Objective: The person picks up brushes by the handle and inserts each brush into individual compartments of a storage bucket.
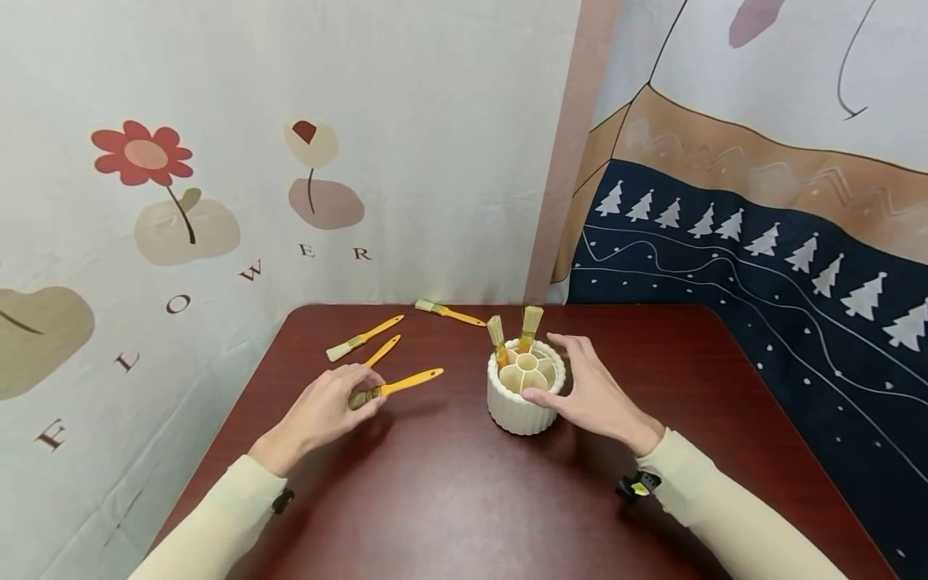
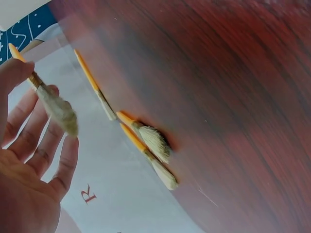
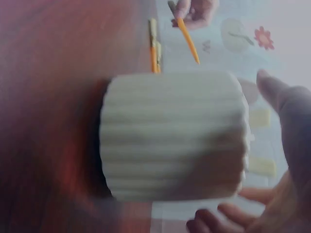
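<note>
My left hand point(image 1: 333, 403) pinches a paintbrush point(image 1: 412, 381) between thumb and fingers near its ferrule. Its yellow handle points right toward the cup, and the pale bristles show under the thumb in the left wrist view. A cream ribbed brush holder point(image 1: 518, 412) with divided compartments stands upright on the table. Two paintbrushes, one at the left point(image 1: 496, 332) and one at the back point(image 1: 532, 322), stand in it bristles up. Around the holder's right side my right hand point(image 1: 598, 399) is spread, thumb by the front rim, fingers behind; the right wrist view shows the fingers loosely extended.
Three more paintbrushes lie on the dark red table point(image 1: 449, 515): one at the back edge point(image 1: 453, 312), one at the left point(image 1: 366, 337), and one partly hidden behind my left hand point(image 1: 384, 350). Printed cloths hang behind the table and along its right side.
</note>
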`<state>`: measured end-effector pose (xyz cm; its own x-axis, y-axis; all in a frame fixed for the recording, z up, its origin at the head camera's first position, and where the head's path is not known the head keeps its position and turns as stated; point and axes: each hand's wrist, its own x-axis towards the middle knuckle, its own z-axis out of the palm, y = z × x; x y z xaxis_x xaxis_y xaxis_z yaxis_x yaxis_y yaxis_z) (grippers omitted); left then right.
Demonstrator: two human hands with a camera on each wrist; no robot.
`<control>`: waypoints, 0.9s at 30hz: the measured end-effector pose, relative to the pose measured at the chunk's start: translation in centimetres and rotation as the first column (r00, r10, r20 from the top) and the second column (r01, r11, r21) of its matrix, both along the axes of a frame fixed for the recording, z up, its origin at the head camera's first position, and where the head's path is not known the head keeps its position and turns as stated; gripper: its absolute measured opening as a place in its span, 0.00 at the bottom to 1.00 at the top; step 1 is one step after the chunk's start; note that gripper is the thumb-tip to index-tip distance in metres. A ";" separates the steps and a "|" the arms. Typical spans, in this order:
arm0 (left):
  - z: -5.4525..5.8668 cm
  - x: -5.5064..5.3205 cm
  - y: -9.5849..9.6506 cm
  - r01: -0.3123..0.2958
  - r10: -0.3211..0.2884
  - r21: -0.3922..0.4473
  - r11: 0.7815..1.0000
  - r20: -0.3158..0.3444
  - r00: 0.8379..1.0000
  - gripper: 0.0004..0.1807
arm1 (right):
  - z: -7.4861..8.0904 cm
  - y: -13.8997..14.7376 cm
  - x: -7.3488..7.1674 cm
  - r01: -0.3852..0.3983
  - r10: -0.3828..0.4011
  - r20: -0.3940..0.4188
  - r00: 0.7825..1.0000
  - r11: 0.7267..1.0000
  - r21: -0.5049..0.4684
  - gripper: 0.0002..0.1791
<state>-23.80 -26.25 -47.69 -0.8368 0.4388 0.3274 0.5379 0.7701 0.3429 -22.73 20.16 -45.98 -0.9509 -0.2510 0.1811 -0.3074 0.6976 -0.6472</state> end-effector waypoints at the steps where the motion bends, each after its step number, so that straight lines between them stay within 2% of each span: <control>1: 0.0 0.0 0.1 -0.001 0.001 0.003 1.000 -0.016 1.000 0.12 | 0.1 0.4 -0.3 -0.027 0.027 0.003 1.000 0.999 -0.018 0.61; 6: -0.1 -0.2 0.7 -0.002 0.005 0.020 1.000 -0.133 0.991 0.13 | 0.2 2.1 -1.8 -0.151 0.159 0.050 0.986 0.981 -0.124 0.53; 10: -0.2 -0.3 1.2 0.027 -0.010 0.069 0.997 -0.230 0.973 0.14 | 0.0 3.1 -2.9 -0.228 0.257 0.129 0.958 0.952 -0.203 0.50; 13: -0.1 -0.6 1.5 0.054 -0.020 0.113 0.992 -0.288 0.957 0.14 | -0.2 3.6 -3.6 -0.265 0.305 0.169 0.937 0.939 -0.219 0.50; 18: 0.3 -1.0 2.2 0.103 -0.039 0.173 0.979 -0.341 0.939 0.16 | -0.6 4.1 -4.4 -0.319 0.362 0.183 0.914 0.920 -0.226 0.51; 21: 0.4 -1.0 2.6 0.129 -0.047 0.212 0.969 -0.354 0.934 0.16 | -0.8 4.2 -4.6 -0.343 0.388 0.182 0.904 0.909 -0.236 0.52; 27: 0.7 -0.9 3.4 0.138 -0.027 0.275 0.952 -0.372 0.928 0.17 | -1.0 4.2 -4.7 -0.369 0.419 0.177 0.891 0.893 -0.257 0.52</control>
